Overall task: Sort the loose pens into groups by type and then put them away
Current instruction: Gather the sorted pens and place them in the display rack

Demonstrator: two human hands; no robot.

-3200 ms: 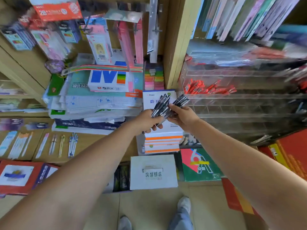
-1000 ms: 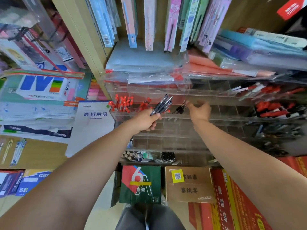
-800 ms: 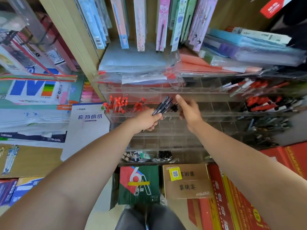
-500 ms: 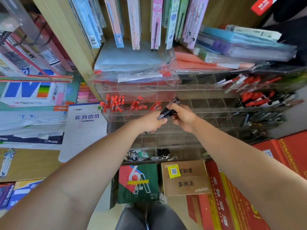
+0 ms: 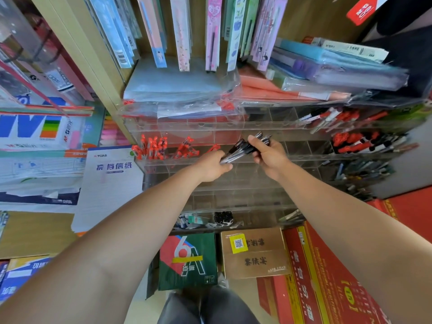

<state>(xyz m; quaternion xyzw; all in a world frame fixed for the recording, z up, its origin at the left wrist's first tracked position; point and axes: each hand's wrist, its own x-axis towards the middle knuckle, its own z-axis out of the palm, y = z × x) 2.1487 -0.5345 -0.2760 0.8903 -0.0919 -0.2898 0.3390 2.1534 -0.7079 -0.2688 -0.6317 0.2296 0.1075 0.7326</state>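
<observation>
A tan wooden shelf upright stands far left of a clear acrylic compartment rack; pale floor lies near, evenly lit

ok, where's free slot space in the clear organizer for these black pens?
Free: organizer cells between the red pens and the mixed red and black pens, plus the rows below. Crowded: right end and bottom row's small items.

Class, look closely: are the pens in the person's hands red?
No, the left hand and right hand grip black pens; the red pens sit in the clear rack.
</observation>
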